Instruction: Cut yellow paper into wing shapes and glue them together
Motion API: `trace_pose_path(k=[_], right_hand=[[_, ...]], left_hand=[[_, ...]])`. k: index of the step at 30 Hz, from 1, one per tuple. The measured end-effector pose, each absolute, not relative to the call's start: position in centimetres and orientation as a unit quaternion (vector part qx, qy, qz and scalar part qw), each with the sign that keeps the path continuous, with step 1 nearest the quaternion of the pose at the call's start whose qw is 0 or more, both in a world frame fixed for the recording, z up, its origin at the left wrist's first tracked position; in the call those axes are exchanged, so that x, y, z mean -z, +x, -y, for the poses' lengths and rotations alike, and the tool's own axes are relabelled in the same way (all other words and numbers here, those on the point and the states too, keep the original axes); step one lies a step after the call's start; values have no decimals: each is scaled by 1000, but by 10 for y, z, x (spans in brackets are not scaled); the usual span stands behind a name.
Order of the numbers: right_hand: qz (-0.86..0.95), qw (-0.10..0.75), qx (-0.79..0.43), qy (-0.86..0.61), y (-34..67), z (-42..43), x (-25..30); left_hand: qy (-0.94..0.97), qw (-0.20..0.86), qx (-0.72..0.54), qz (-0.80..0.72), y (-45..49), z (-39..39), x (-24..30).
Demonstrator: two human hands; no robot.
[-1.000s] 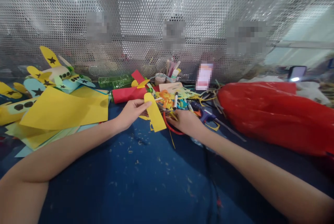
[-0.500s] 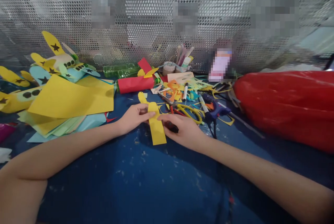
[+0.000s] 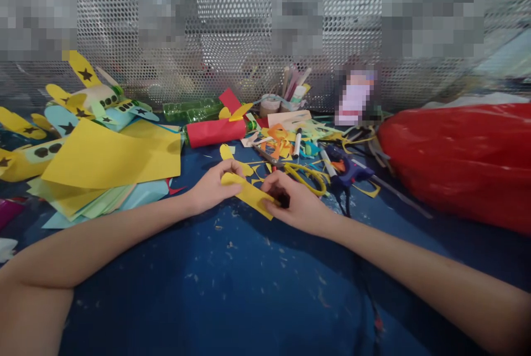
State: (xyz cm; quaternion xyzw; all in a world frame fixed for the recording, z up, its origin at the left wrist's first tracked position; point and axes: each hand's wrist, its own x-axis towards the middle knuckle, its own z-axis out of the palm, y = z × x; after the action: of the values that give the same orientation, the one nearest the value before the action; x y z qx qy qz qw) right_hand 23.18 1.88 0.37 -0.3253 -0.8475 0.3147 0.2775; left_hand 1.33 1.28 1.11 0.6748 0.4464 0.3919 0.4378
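Between my two hands is a yellow paper strip (image 3: 251, 197), rounded at its left end and straight-cut at the right. My left hand (image 3: 215, 184) pinches the rounded end between thumb and fingers. My right hand (image 3: 296, 198) grips the straight end, its fingers curled. Just behind the strip lies another yellow paper piece (image 3: 226, 152), partly hidden by my left fingers. Scissors with yellow handles (image 3: 309, 179) rest beyond my right hand. Farther back lies a green bottle wrapped in red paper (image 3: 216, 132), with yellow paper pieces on its top.
Yellow paper sheets (image 3: 116, 157) are stacked on the left, near paper-covered bottle planes (image 3: 87, 99). Paper scraps (image 3: 282, 143), a marker (image 3: 297, 144) and a blue glue gun (image 3: 348, 171) lie to the right. A red plastic bag (image 3: 460, 162) bulges at far right, before a perforated metal screen (image 3: 232, 24).
The yellow strip has turned from nearly upright in view to a slant, its straight end swinging right. My right hand has moved from the strip's side to that end.
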Motion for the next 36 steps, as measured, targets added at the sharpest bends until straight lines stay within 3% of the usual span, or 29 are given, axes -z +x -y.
trace_pose_path(k=[9,11,14,18,21,24,28,32,36], right_hand=[[787,385,-268,-400,236,-33,-3],[807,352,-173,-442,241,-40,-7],[828,235,-18,-508,252,-53,-12],[815,80,47,-572,260,-62,-13],[819,16,26,-573,260,-62,-15],[808,22,-15,-589,259,-63,-17],[773,150,-117,-605,258,-65,-22],[738,303,-304,-521,252,-59,-32],[767,289,-385,-425,248,-48,-33]], left_hand=[[663,468,-376,-447,13,-19,-3],[647,469,-388,-459,13,-20,-1],[620,475,-412,-469,13,-22,2],[582,492,-454,-462,14,-23,6],[538,560,-456,-435,16,-21,5],[493,602,-466,-420,18,-19,0],[462,602,-488,-432,19,-17,-3],[432,596,-518,-436,18,-19,-5],[448,542,-567,-429,12,-26,-16]])
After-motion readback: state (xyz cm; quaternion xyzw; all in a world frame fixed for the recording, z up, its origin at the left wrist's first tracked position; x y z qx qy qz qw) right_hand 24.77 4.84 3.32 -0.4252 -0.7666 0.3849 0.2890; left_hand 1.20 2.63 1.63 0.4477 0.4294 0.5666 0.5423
